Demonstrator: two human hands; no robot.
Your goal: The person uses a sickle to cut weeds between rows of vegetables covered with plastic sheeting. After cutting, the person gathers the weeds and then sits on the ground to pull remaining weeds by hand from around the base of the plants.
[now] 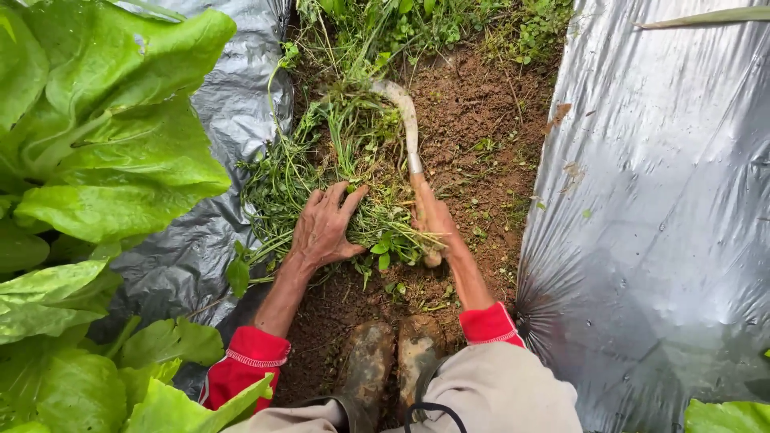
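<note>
My left hand [323, 227] lies fingers spread on a heap of cut green weeds [321, 164] in the soil furrow. My right hand [435, 218] grips the wooden handle of a curved sickle [407, 120]. The muddy blade arcs up and left over the top of the weed heap. Both wrists come out of red cuffs. Part of the sickle handle is hidden behind my fingers and some weed stems.
Silver plastic mulch [666, 208] covers the bed on the right, and more mulch [241, 88] lies on the left. Big leafy green plants [96, 160] fill the left side. My muddy boots [389, 361] stand on brown soil [481, 112]. Uncut weeds [433, 24] grow at the top.
</note>
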